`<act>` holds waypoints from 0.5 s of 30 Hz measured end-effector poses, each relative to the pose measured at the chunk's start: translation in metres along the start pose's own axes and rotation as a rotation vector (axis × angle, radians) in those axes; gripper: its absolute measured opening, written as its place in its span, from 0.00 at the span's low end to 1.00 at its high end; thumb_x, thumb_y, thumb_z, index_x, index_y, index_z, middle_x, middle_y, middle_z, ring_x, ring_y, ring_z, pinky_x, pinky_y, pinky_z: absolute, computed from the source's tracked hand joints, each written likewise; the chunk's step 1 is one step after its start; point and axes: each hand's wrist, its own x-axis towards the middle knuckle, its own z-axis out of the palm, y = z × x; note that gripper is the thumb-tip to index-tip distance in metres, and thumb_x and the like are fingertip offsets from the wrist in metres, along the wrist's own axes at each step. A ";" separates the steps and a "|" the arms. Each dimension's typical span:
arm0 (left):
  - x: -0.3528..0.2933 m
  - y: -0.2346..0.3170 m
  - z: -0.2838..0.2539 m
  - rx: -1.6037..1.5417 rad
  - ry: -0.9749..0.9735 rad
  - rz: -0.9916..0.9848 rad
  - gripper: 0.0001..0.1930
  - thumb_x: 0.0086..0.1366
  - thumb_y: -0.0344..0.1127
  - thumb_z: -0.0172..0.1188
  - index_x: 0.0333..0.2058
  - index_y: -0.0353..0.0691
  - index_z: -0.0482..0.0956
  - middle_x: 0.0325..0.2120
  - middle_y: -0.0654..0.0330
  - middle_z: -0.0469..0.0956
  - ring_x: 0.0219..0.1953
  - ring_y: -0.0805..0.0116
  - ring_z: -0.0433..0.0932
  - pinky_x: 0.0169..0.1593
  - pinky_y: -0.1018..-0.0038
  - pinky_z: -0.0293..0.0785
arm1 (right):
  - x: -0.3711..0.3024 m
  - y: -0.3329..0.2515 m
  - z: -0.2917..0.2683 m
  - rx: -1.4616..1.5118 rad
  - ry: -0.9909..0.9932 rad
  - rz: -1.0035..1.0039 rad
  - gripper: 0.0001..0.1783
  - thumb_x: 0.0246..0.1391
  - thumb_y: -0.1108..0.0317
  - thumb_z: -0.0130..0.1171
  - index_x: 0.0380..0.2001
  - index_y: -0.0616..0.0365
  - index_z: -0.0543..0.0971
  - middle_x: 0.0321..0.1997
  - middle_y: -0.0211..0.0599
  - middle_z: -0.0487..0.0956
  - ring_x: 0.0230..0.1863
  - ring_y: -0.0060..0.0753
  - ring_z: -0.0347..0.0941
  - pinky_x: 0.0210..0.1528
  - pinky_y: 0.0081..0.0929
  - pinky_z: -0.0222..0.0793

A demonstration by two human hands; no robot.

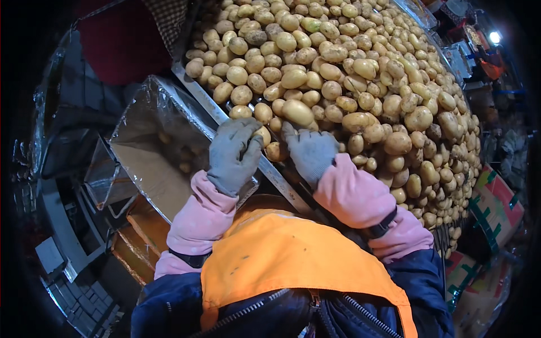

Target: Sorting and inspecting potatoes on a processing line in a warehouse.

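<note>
Potatoes lay heaped before you, firm, rounded, likely to roll; cup each around its middle. Your left hand curled over one at the edge; your right hand rested spread on the pile.

Potatoes under my gloved hands

My left hand rests curled on a small tan potato at the pile's near edge; my right hand lies flat just beside another, below a larger, smooth oval potato.
</note>
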 end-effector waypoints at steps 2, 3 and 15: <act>-0.008 0.003 -0.001 -0.104 0.025 -0.111 0.12 0.58 0.26 0.62 0.42 0.36 0.81 0.41 0.50 0.81 0.46 0.52 0.79 0.52 0.63 0.74 | 0.020 -0.002 -0.005 -0.060 -0.142 -0.009 0.29 0.51 0.66 0.57 0.59 0.48 0.72 0.35 0.37 0.81 0.33 0.42 0.81 0.33 0.38 0.74; -0.015 0.004 -0.005 -0.142 0.025 -0.161 0.12 0.60 0.25 0.61 0.44 0.35 0.81 0.44 0.53 0.80 0.46 0.59 0.78 0.51 0.68 0.74 | 0.025 -0.001 -0.003 0.014 -0.114 -0.033 0.30 0.51 0.66 0.57 0.61 0.47 0.71 0.36 0.38 0.81 0.33 0.43 0.81 0.33 0.40 0.75; -0.061 0.032 -0.028 -1.600 0.087 -0.751 0.22 0.71 0.38 0.56 0.60 0.38 0.69 0.55 0.52 0.76 0.49 0.57 0.81 0.46 0.67 0.83 | -0.017 -0.019 -0.076 1.193 -0.037 -0.173 0.41 0.52 0.60 0.70 0.66 0.61 0.64 0.36 0.40 0.84 0.34 0.26 0.81 0.40 0.25 0.75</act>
